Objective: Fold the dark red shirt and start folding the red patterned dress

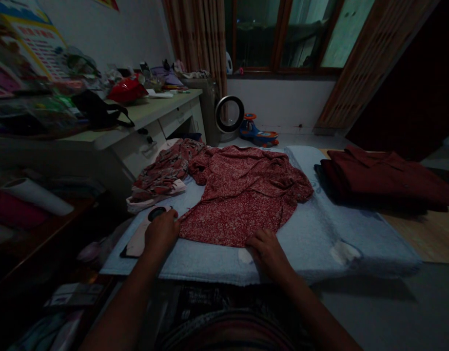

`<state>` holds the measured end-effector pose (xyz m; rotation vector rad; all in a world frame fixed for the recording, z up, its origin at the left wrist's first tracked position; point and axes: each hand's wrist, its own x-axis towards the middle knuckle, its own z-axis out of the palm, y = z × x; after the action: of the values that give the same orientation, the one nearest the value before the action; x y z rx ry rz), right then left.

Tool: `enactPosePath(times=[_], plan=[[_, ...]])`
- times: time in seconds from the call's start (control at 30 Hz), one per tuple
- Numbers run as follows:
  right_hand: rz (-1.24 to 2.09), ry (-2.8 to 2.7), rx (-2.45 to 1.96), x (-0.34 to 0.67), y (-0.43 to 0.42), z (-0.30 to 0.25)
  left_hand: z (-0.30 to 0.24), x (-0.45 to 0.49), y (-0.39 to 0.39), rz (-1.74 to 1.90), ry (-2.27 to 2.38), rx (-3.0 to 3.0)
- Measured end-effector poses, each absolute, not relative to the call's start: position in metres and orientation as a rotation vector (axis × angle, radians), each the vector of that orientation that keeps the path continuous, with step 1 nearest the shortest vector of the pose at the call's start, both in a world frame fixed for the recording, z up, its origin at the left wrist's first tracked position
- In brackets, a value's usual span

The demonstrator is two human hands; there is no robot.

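A red short-sleeved blouse (242,195) with a fine pale print lies spread on a light blue cloth (319,243), its hem toward me. My left hand (162,233) is closed on the hem's left corner, thumb and fingers pinched together. Farther right along the hem, my right hand (266,248) has its fingers bent over the edge, gripping the fabric. Next to my left hand, partly under it, lies a pale flat item (138,236) with a dark round part; its kind is unclear. Behind it sits a crumpled patterned garment (162,168) in red, grey and white.
Folded dark red and black clothes (385,178) are stacked at the right. A cluttered desk (180,102) stands at the left, with a front-loading washer's open round door (229,114) beyond it. A blue and orange ride-on toy (257,132) is on the floor.
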<state>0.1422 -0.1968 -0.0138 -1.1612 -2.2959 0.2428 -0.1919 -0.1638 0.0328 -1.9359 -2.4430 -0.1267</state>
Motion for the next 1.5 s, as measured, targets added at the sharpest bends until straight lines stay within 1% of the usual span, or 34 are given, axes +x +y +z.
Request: enactPosePath(times=[0.07,0.17,0.27,0.33,0.43,0.57,0.73,0.87,0.93,1.1,1.17,1.3,1.37,1.43,1.5], plan=[[0.339,-2.294,-1.149,0.145,-0.197,-0.01,0.038,-0.185,-0.166,-0.072,-2.307,-1.956],[0.437,-2.235,-1.164,0.152,-0.195,-0.002,0.048,-0.159,-0.166,-0.27,-2.104,-2.117],[0.403,-2.222,-1.256,0.159,-0.194,0.004,0.05,-0.118,-0.166,-0.504,-1.813,-2.713],[0.353,-2.256,-1.298,0.161,-0.193,0.002,0.044,-0.091,-0.169,-0.546,-1.584,-3.058],[0.275,-2.299,-1.303,0.162,-0.191,-0.007,0.029,-0.063,-0.173,-0.544,-1.434,-3.213],[0.192,-2.32,-1.291,0.163,-0.187,-0.017,0.014,-0.053,-0.177,-0.597,-1.418,-3.217],[0.069,-2.333,-1.305,0.162,-0.186,-0.016,0.01,-0.051,-0.181,-0.636,-1.447,-3.115],[0.012,-2.358,-1.317,0.151,-0.19,-0.019,0.005,-0.048,-0.186,-0.682,-1.383,-3.028],[0.053,-2.36,-1.317,0.146,-0.193,-0.019,0.002,-0.047,-0.187,-0.672,-1.321,-2.969],[0.33,-2.298,-1.272,0.169,-0.18,-0.005,-0.004,-0.046,-0.187,-0.587,-1.19,-2.904],[0.279,-2.214,-1.378,0.19,-0.161,0.001,-0.004,-0.046,-0.188,-0.583,-1.184,-2.896],[0.014,-1.989,-1.767,0.23,-0.114,0.007,-0.005,-0.045,-0.188,-0.596,-1.202,-2.902],[-0.069,-1.956,-1.831,0.24,-0.096,0.009,-0.006,-0.045,-0.188,-0.616,-1.214,-2.906],[-0.049,-2.04,-1.794,0.244,-0.086,0.012,-0.007,-0.044,-0.188,-0.647,-1.224,-2.905],[0.063,-2.179,-1.782,0.249,-0.082,0.016,-0.008,-0.045,-0.188,-0.681,-1.227,-2.904]])
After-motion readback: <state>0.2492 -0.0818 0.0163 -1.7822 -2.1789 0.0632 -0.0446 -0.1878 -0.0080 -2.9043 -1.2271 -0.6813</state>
